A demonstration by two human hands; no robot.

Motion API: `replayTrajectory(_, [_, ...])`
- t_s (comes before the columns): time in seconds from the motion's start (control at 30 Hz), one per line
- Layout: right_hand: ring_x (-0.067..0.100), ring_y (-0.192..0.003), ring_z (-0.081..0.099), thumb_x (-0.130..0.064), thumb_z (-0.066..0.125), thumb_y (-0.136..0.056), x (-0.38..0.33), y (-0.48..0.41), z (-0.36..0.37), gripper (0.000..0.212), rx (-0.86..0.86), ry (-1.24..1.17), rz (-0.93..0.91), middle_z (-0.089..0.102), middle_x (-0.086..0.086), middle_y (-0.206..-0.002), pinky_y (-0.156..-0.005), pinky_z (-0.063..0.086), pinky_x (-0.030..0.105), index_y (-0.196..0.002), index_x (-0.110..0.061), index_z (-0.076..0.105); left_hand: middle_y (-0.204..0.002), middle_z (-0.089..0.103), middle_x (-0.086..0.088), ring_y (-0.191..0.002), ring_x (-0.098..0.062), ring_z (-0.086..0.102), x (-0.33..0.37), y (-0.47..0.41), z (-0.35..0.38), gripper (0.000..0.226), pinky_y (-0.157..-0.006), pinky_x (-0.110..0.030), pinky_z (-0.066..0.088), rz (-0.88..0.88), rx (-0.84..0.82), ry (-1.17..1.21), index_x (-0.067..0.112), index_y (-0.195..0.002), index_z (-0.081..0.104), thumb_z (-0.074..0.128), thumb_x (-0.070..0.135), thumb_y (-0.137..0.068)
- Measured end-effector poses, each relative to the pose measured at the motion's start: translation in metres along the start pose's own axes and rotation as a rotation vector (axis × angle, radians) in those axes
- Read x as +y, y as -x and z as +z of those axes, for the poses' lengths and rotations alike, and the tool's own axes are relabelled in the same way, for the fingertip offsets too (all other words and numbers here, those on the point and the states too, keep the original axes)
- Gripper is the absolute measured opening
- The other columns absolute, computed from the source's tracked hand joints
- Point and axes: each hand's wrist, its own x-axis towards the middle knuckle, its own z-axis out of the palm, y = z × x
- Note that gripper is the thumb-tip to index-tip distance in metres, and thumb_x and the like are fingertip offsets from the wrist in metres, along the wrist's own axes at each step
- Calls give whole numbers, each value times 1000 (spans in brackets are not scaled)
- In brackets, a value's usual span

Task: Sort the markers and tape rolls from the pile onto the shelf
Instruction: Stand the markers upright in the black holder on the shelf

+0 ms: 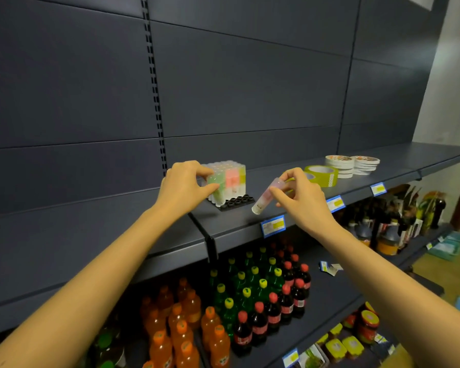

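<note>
Marker block (227,181) and one loose marker (266,199) in hand at the dark shelf (237,225).
The left hand (185,185) grips the marker block at its left corner, thumb and fingers curled round it; the block stands in a black tray (238,203) on the shelf. The right hand (302,199), at three o'clock from the block, pinches the loose marker, which is tilted with its low end toward seven o'clock. A green tape roll (322,176) lies at one o'clock from this hand, with flat white rolls (340,166) stacked beyond it.

Shop aisle, dark gondola shelf (250,224), price tags (272,226), soda bottle rows (250,293)
</note>
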Motion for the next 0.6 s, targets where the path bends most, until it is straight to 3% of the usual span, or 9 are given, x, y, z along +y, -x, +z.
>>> replayTrajectory(0.17, [24, -80, 67, -31, 59, -87, 27, -36, 4, 17, -63, 12, -45, 68, 1, -84, -74, 53, 47, -93, -24, 44, -97, 71, 1, -77, -20, 60, 4, -26, 29, 25, -83, -39, 53, -8, 61, 10, 17, -100, 73, 73, 28, -77])
replayTrajectory(0.33, [19, -80, 67, -28, 59, -88, 46, -70, 6, 17, -137, -9, -114, 68, -5, -80, -76, 53, 44, -93, -23, 44, -69, 54, 16, -77, -20, 61, 8, -41, 53, 19, -75, -33, 51, -23, 89, -72, 22, -93, 69, 73, 28, -75])
replayTrajectory(0.47, [17, -78, 66, -27, 59, -87, 53, -89, 11, 18, -189, -38, -202, 68, -7, -80, -76, 52, 42, -93, -21, 44, -76, 57, 16, -72, -15, 53, 8, -49, 67, 21, -74, -33, 49, -63, 79, -124, 21, -94, 64, 72, 27, -75])
replayTrajectory(0.6, [20, -76, 61, -29, 59, -87, 61, -103, 22, 18, -248, -23, -257, 69, -7, -84, -76, 50, 42, -93, -23, 43, -82, 64, 10, -77, -19, 57, 10, -54, 75, 19, -73, -33, 48, -101, 58, -216, 21, -90, 62, 70, 29, -76])
